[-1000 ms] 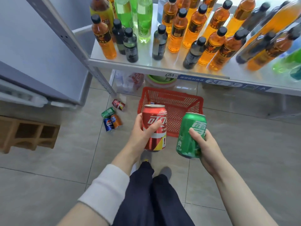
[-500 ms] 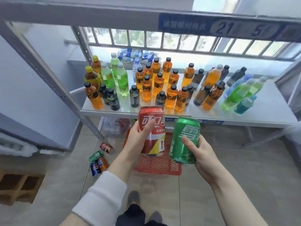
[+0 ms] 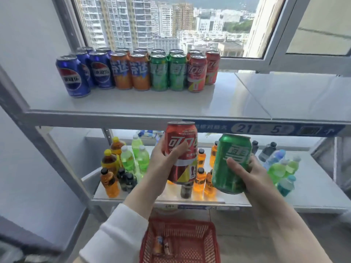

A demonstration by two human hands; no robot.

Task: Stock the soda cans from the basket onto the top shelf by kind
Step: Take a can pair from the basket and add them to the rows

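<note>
Closest to you, the red basket point(image 3: 190, 227) sits low on the floor between your forearms, with two soda cans point(image 3: 161, 247) lying at its bottom; their kind is too blurred to tell. Your white sleeve point(image 3: 117, 234) covers the left forearm, just beside the basket's left wall.

Above the basket, your left hand point(image 3: 163, 164) grips a red cola can point(image 3: 181, 149), thumb across the front and fingers wrapped behind. The can is upright, and its top reaches the front edge of the top shelf point(image 3: 133, 105). Your right hand point(image 3: 250, 175) holds a green soda can point(image 3: 230, 164) just beside the red one, slightly lower and tilted, with the thumb laid across its front. The two cans are close, but you cannot tell whether they touch.

Behind both hands, the lower shelf point(image 3: 313, 186) carries bottles: orange drinks point(image 3: 110, 184), pale green ones point(image 3: 133, 158) and dark ones point(image 3: 126, 179) on the left, and more green and blue bottles point(image 3: 281, 168) on the right.

Farther up, the top shelf has a blue label strip point(image 3: 266, 129) on its front edge. On its left half the cans stand grouped by kind, from left to right: blue Pepsi cans point(image 3: 73, 76), orange cans point(image 3: 131, 71), green cans point(image 3: 168, 73) and red cola cans point(image 3: 197, 74). The right half of the shelf is bare board.

Beyond it, a window point(image 3: 171, 25) looks out on tower blocks.
</note>
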